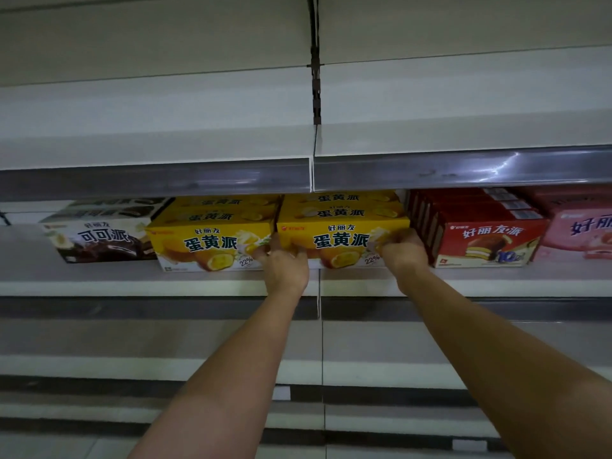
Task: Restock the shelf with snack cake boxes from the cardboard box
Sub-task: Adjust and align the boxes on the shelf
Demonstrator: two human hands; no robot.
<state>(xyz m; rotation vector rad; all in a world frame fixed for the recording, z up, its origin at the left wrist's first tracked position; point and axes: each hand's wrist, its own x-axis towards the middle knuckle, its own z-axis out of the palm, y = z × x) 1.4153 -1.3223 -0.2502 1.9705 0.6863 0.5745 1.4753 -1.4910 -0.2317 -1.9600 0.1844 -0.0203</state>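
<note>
On a supermarket shelf seen from just below, a row of snack cake boxes stands with printed fronts facing outward so shoppers can read them. Farthest left is a dark cocoa pie box, set a little back from the shelf lip, with more of its kind behind it. Next comes a yellow box with a picture of a filled cake, fronting a file of matching boxes. Beside it, touching or nearly so, is a second yellow box, the one being handled. The left hand reaches up to its lower left corner, fingers spread over the front and the edge, while the right hand curls around its lower right corner. Holding both corners lets the person slide the box straight in, square with its neighbours. Whether the box already rests fully on the shelf or is held slightly lifted is hard to tell, since the hands cover its bottom edge. To the right, apart by a narrow gap, stand red boxes packed on edge in a tight row, and at the far right a pink box is cut off by the frame. An empty upper shelf overhangs the row, limiting headroom. The cardboard supply box is not in view.
</note>
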